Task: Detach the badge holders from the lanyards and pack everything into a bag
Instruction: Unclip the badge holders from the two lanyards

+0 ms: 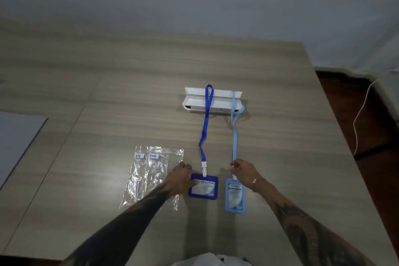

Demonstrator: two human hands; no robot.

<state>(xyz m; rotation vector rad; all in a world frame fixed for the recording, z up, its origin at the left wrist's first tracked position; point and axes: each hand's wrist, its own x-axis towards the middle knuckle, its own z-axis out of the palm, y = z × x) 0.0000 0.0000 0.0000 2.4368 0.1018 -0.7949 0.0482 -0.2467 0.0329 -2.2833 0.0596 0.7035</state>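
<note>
While both badges remain clipped, step = first detach, barely begun. Left hand (180,178) flat, fingers loose on dark holder (203,185) left edge, bags (151,175) just left. Right hand (243,170) fingers pinched at light lanyard (234,136) clip, above light holder (235,195). Dark lanyard (205,127) beyond, both looped over white rack (212,99). Next: steady holder, unclip.

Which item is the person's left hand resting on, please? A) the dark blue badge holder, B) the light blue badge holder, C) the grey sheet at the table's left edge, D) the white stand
A: the left hand lies on the left edge of the dark blue badge holder, while the right hand is at the clip end of the light blue lanyard.
</note>
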